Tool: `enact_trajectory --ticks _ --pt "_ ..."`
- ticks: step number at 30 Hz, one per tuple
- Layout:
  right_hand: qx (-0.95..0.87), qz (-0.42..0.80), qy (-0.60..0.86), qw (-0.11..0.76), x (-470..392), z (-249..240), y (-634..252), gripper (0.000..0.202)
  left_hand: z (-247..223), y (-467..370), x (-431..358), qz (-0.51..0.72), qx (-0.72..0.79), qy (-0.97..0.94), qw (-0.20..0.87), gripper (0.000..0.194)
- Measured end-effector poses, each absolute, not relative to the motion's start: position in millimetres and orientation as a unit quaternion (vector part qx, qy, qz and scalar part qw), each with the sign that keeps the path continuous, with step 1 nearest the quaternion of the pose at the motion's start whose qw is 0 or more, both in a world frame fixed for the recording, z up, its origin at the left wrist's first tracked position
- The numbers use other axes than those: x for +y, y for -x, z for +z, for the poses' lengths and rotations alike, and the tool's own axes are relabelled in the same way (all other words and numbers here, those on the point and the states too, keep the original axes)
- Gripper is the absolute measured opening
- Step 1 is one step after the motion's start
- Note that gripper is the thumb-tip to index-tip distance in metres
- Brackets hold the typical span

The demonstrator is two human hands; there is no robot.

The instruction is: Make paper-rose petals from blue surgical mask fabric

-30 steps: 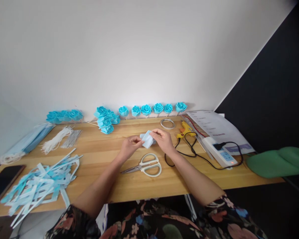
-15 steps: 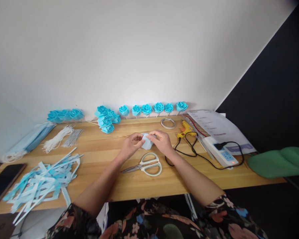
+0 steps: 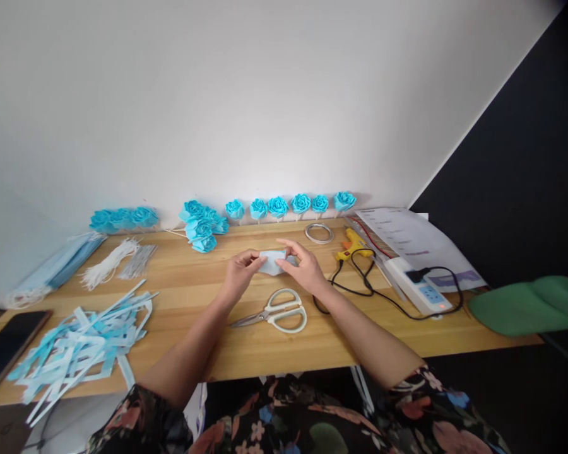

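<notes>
A folded piece of pale blue mask-like fabric [image 3: 271, 263] is stretched between my two hands, just above the middle of the table. My left hand [image 3: 240, 271] pinches its left edge between thumb and fingers. On the right side, my right hand [image 3: 303, 268] grips it with the thumb in front, and some of the fabric is hidden behind those fingers. Below the hands, a pair of scissors [image 3: 277, 312] with cream handles lies on the wood, blades pointing left.
Blue fabric roses [image 3: 278, 207] line the wall. Left lie face masks [image 3: 59, 268], white cords [image 3: 108, 261], grey wires [image 3: 139, 261], cut strips [image 3: 85, 347] and a phone [image 3: 12, 350]. Right are a wire coil [image 3: 319, 234], yellow glue gun [image 3: 355, 244], power strip [image 3: 419, 287] and green object [image 3: 525, 306].
My left hand has moved slightly left, and the fabric piece now appears wider and flatter between my hands. My right index finger has lifted away from it.
</notes>
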State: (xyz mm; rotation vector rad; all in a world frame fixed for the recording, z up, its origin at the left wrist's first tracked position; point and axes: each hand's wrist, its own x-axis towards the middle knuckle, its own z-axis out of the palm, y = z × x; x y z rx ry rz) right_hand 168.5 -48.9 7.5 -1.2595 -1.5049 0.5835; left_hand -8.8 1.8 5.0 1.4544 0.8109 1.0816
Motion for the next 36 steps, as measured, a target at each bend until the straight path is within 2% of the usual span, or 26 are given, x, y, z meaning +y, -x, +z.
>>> enact_trajectory --ticks 14,18,21,27,36 --pt "-0.606 0.289 0.499 0.548 -42.4 -1.2 -173.1 0.045 7.1 6.9 1.6 0.463 0.324 -0.527 0.635 0.038" --pt "-0.609 0.332 0.483 0.534 -41.6 -3.4 -173.4 0.057 5.4 6.0 1.2 0.464 0.318 -0.529 0.636 0.039" --pt "-0.625 0.320 0.498 0.509 -42.1 -3.2 -172.1 0.062 5.2 4.3 -0.3 0.456 0.315 -0.536 0.637 0.040" --pt "-0.638 0.282 0.522 0.491 -41.1 -4.0 -172.4 0.041 6.3 4.3 -1.3 0.465 0.315 -0.530 0.636 0.039" --pt "-0.624 0.331 0.488 0.513 -39.4 -6.7 -177.2 0.045 6.6 6.1 -0.7 0.471 0.332 -0.541 0.612 0.037"
